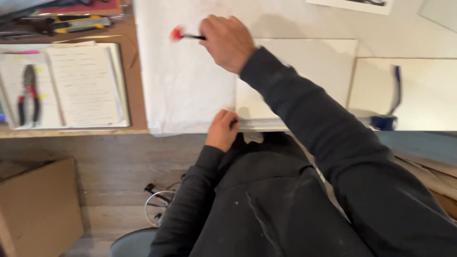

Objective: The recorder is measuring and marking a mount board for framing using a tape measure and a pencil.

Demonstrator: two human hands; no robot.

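Observation:
My right hand (228, 42) is stretched out over a white sheet (185, 85) on the workbench and grips a thin dark tool with a red tip (177, 34), which is blurred. My left hand (222, 129) rests at the bench's front edge, its fingers closed on the end of a long metal ruler (262, 125) that runs to the right. The ruler lies along the near edge of a pale cream board (304, 71).
An open notebook (81, 85) with red-handled pliers (27, 95) on it lies at the left. A yellow utility knife (78, 24) sits behind it. A second pale board (428, 90) and a blue clamp (386, 119) are at the right. A cardboard box (38, 209) stands on the floor.

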